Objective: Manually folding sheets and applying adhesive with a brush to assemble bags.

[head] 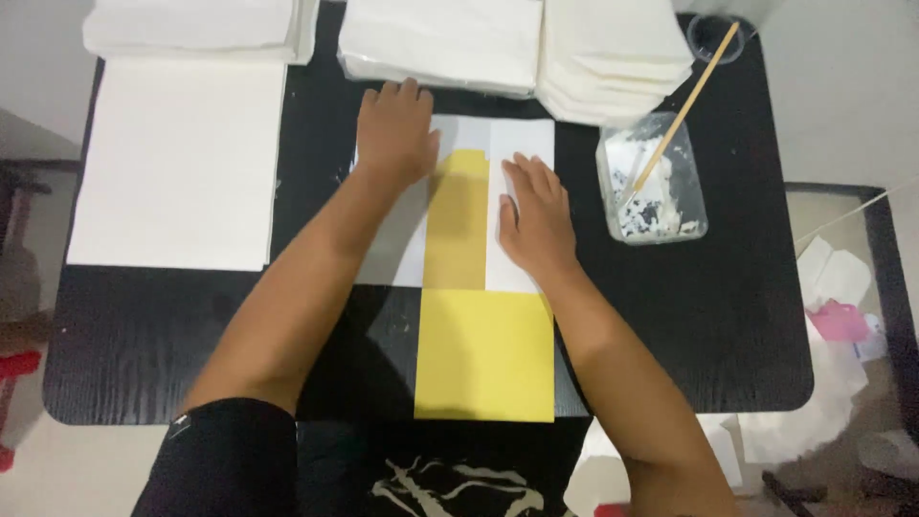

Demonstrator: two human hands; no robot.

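Far left on the black table (670, 335) lies a large white sheet (177, 163), flat, its upper edge under a stack of folded white paper (196, 24). A strip of bare table separates the sheet from the work at centre.

At centre, a white paper (522, 134) is folded in from both sides over a yellow card (485, 354); the card's upper part shows as a strip between the two white flaps, and its lower part lies uncovered toward the person. The left hand (394, 132) lies flat, palm down, fingers together and extended, pressing the left flap near its top edge; nothing is gripped. The right hand (534, 215) lies likewise flat and open on the right flap, fingers pointing away, thumb at the flap's inner edge. Both forearms cross the lower table and hide parts of the flaps.

Behind the hands, two further stacks of white paper (440, 43) (613, 57) stand just beyond the folded sheet.

Right of the work, apart from it, sits a clear plastic tub (654, 182) with white paste residue; a wooden stick (684, 101) leans in it. Paper scraps (833, 287) lie off the table's right edge.
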